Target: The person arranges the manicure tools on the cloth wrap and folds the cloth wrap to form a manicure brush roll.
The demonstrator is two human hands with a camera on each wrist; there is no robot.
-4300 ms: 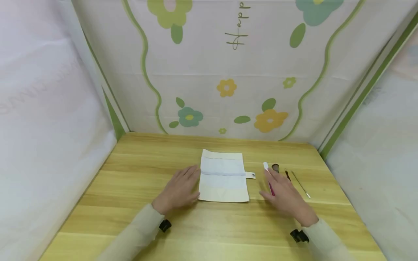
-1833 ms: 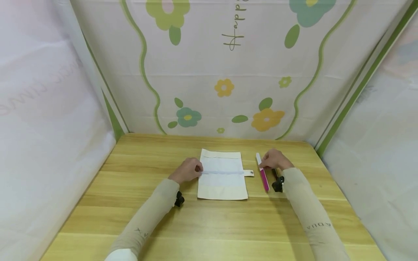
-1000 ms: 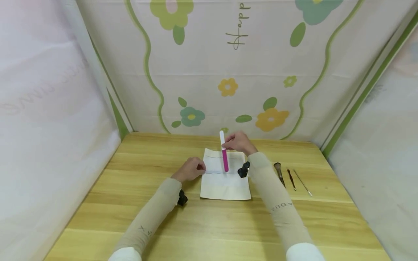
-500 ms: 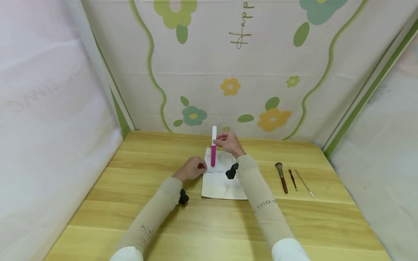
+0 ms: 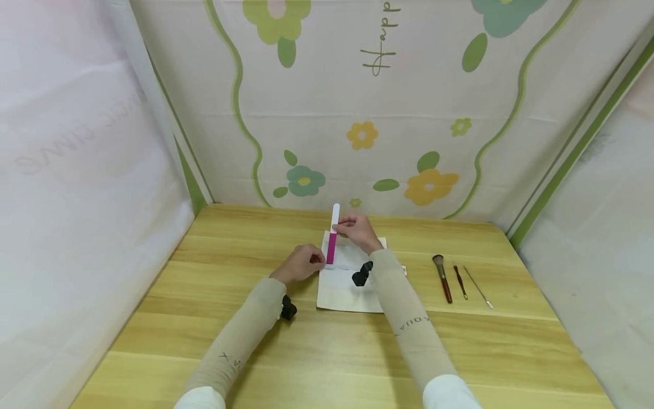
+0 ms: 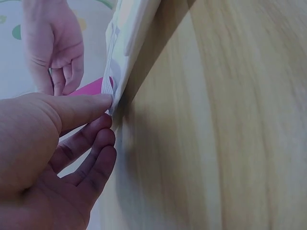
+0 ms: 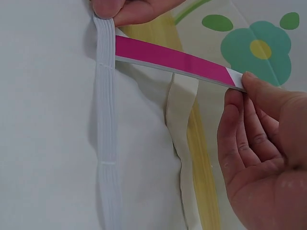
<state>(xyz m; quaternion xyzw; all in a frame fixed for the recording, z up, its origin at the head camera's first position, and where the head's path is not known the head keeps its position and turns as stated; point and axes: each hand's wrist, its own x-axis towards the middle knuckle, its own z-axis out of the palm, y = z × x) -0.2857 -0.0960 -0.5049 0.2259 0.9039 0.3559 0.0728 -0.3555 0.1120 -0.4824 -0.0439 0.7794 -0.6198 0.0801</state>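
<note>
A cream and white cloth roll-up case (image 5: 342,292) lies unfolded on the table, with a white elastic band (image 7: 106,124) stitched across its middle. At the left edge of the case, my left hand (image 5: 300,264) pinches the end of that band between thumb and forefinger. My right hand (image 5: 359,233) pinches the white end of a pink and white nail file (image 7: 175,61) and holds it tilted above the case. In the right wrist view the file's pink end meets the elastic's edge beside the left fingertips; whether it is under the band I cannot tell.
To the right of the case lie a makeup brush (image 5: 442,278), a short dark tool with a small metal tip (image 5: 460,282) and a thin metal stick (image 5: 478,287). Behind the wooden table (image 5: 204,272) hangs a flower-printed cloth (image 5: 317,108).
My right hand picked the nail file up from the table, carried it left over the case and lowered its pink end to the elastic. My left hand took hold of the band's end.
</note>
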